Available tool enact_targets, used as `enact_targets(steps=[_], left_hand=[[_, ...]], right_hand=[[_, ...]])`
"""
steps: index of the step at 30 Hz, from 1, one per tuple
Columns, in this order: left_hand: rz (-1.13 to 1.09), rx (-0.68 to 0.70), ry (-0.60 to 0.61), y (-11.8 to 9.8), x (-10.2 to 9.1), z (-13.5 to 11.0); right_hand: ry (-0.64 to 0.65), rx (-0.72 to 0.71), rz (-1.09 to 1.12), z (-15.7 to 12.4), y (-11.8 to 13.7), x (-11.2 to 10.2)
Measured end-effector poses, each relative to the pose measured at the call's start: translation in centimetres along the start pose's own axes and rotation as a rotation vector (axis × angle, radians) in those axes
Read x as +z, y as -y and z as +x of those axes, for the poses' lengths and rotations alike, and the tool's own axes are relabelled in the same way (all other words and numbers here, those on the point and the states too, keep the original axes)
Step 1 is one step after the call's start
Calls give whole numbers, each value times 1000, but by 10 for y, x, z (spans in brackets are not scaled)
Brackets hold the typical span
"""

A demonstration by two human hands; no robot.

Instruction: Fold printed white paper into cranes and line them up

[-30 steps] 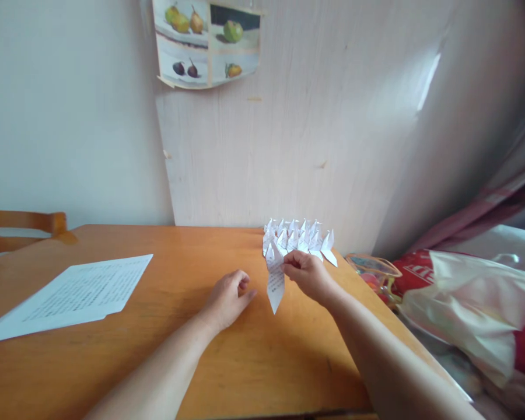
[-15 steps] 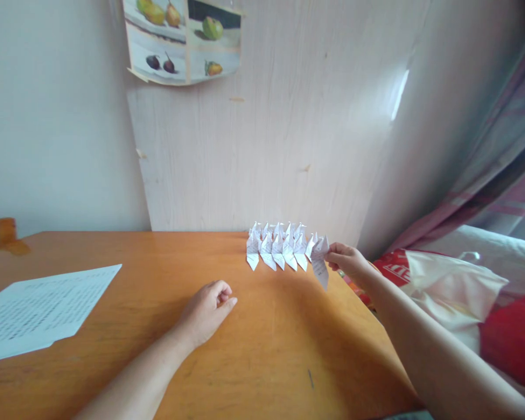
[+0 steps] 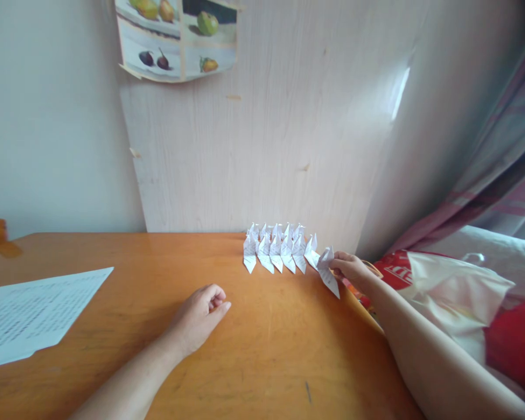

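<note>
My right hand (image 3: 352,270) pinches a folded white paper piece (image 3: 329,274) at the right end of a row of several similar folded paper pieces (image 3: 277,248), which stand at the back of the orange wooden table (image 3: 254,350). The held piece touches the tabletop near the table's right edge. My left hand (image 3: 199,318) rests on the table in a loose curl with nothing in it, well left of the row.
A printed white sheet (image 3: 30,315) lies at the table's left. A pale wooden board (image 3: 266,134) leans behind the table, with a fruit picture (image 3: 177,35) stuck on it. Red and white plastic bags (image 3: 455,291) lie to the right, off the table edge.
My right hand carried the folded piece from in front of the row over to its right end and lowered it to the table. My left hand stayed put.
</note>
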State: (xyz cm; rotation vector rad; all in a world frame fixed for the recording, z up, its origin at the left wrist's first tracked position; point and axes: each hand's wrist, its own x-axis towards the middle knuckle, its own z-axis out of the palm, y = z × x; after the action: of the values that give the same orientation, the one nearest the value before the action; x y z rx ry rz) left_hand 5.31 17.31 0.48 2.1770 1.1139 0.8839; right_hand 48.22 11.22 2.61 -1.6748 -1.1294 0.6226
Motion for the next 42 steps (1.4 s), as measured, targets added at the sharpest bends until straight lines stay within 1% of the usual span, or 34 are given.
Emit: enact_targets(steps=[7, 15, 28, 35, 42], left_hand=[[24, 24, 20, 5, -1, 1], [60, 47, 29, 9, 1, 2], [69, 61, 28, 16, 2, 3], [72, 66, 32, 18, 3, 3], [61, 54, 35, 15, 2, 3]], right_hand=[[32, 32, 28, 1, -7, 2], [41, 24, 40, -1, -8, 4], [23, 9, 7, 10, -29, 4], [11, -11, -18, 11, -31, 3], [13, -24, -16, 9, -29, 3]])
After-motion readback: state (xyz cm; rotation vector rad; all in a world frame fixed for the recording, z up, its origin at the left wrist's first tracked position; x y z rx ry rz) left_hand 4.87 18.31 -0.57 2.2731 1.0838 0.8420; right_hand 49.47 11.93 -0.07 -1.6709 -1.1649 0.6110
